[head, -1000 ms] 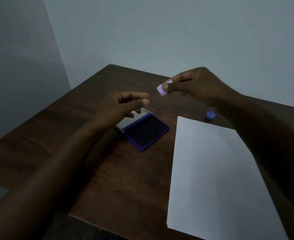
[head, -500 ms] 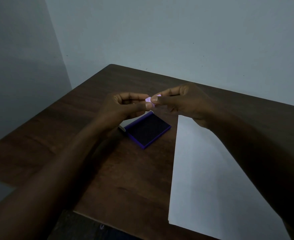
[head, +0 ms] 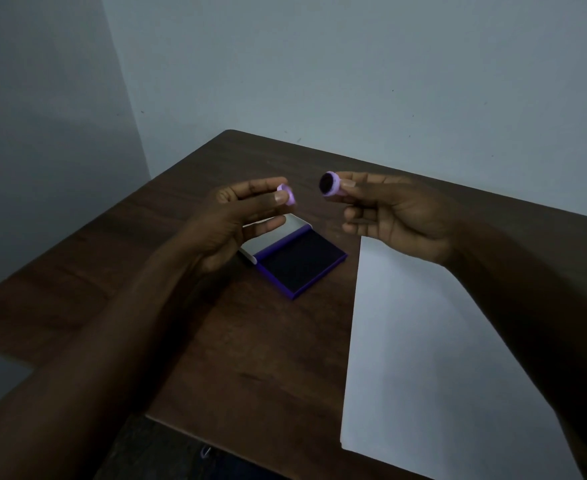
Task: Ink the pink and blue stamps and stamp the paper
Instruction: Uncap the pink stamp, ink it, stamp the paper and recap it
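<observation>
From the head camera, I see both hands raised above a dark wooden table (head: 119,285), apart from each other over the open ink pad (head: 300,263). My right hand (head: 394,218) pinches the pink stamp (head: 332,184) between thumb and forefinger, its dark round face turned toward the left hand, the other fingers loosely curled. My left hand (head: 236,220) has its grip closed on a small pink cap (head: 286,194), held at the tips of thumb and forefinger. The ink pad lies flat on the table below them, purple-framed with a dark pad and a pale lid folded open on its far left side. The white paper (head: 434,355) lies just right of the pad, reaching the table's near edge, my right forearm crossing above it. A grey wall (head: 354,64) stands behind.
</observation>
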Demonstrator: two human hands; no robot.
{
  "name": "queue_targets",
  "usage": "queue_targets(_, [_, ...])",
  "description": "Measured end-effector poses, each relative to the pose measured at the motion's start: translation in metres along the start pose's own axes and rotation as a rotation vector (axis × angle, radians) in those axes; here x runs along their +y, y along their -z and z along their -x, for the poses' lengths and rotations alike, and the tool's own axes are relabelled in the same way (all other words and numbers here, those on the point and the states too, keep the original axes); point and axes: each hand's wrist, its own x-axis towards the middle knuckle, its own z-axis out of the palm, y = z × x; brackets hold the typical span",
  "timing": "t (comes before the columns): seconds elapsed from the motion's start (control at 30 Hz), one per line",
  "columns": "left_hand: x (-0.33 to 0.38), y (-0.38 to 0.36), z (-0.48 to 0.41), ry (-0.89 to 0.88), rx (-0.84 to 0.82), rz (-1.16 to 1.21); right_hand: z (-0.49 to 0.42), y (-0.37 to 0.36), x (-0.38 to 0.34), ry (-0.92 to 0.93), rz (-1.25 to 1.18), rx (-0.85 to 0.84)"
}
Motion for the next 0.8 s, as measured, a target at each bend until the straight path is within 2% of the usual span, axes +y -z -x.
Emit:
queue_targets(0.1, [0.0, 0.0, 0.0, 0.005, 0.005, 0.008, -0.004, 0.002, 0.005, -0.01, 0.068, 0.013])
queue_targets(0.27, [0.0, 0.001, 0.0, 0.011, 0.017, 0.012, -0.017, -0.009, 0.014, 0.135, 0.784, 0.134])
queue_targets(0.37, [-0.001, 0.002, 0.0, 0.016, 0.041, -0.001, -0.023, -0.019, 0.018, 0.188, 1.053, 0.097])
queue_targets(0.63, [-0.006, 0.008, -0.007, 0.1, 0.136, -0.074, -0.025, -0.032, 0.027, 0.24, 1.185, 0.049])
queue_targets(0.8, [-0.007, 0.011, -0.01, 0.109, 0.126, -0.019, -0.024, -0.035, 0.028, 0.286, 1.253, 0.018])
